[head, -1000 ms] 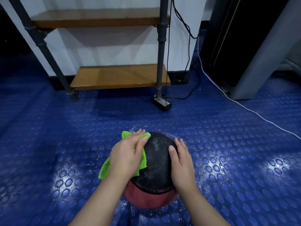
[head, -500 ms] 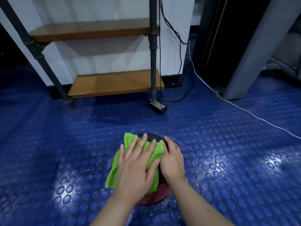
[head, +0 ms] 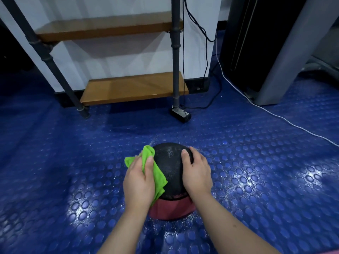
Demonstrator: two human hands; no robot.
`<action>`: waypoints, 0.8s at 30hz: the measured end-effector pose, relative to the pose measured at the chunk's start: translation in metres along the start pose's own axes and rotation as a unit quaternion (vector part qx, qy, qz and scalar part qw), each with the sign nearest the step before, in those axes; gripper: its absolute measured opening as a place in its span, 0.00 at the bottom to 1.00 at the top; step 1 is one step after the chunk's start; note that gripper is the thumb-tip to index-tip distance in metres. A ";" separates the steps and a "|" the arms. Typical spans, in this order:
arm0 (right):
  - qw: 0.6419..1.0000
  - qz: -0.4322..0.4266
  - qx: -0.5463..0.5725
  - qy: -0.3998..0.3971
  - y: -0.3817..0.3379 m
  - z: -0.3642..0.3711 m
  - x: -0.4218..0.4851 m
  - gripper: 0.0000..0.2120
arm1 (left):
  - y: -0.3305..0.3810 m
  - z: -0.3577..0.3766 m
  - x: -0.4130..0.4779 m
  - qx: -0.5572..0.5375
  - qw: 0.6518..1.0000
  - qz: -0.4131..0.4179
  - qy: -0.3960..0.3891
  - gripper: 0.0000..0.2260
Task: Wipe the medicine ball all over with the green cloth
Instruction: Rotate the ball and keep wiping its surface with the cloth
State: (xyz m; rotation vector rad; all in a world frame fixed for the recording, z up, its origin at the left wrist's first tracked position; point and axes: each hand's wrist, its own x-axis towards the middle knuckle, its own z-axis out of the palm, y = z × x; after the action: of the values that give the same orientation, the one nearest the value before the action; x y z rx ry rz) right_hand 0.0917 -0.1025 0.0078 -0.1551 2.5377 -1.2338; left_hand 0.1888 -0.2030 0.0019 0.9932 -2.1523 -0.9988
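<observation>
Head view: the person's forearms [head: 128, 228] are reaching forward and down to the black-and-red medicine ball [head: 171, 169], which is sitting on the blue studded floor [head: 73, 162] close in front of them. The left hand [head: 138, 182] is pressing the green cloth [head: 158, 177] against the ball's left side, thumb lying across the fabric and clamping it. The right hand [head: 198, 174] is cupping the ball's right side, fingers curling over the far surface, thumb resting on top. Wooden shelves [head: 132, 88] are standing far behind.
</observation>
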 end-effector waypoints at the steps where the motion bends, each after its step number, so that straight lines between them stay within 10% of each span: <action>1: 1.000 0.005 -0.003 0.000 -0.002 0.000 0.002 0.25 | 0.000 0.002 -0.002 0.020 0.999 0.030 -0.007 0.20; 8: 1.000 0.004 0.014 -0.008 0.003 -0.001 0.013 0.25 | -0.007 0.004 -0.002 0.058 0.920 0.369 -0.117 0.19; 18: 1.000 0.008 0.025 0.001 0.000 0.001 0.013 0.24 | 0.011 -0.001 0.081 0.005 0.987 -0.123 -0.108 0.15; 24: 1.000 0.009 0.015 0.004 0.002 -0.002 0.010 0.24 | 0.037 0.000 0.058 0.073 0.989 -0.020 -0.128 0.17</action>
State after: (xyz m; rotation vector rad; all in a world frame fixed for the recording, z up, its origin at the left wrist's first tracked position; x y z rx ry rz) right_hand 0.0815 -0.1021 0.0049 -0.1214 2.5214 -1.2671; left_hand 0.1414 -0.2330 0.0421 1.0262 -2.4556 -1.0479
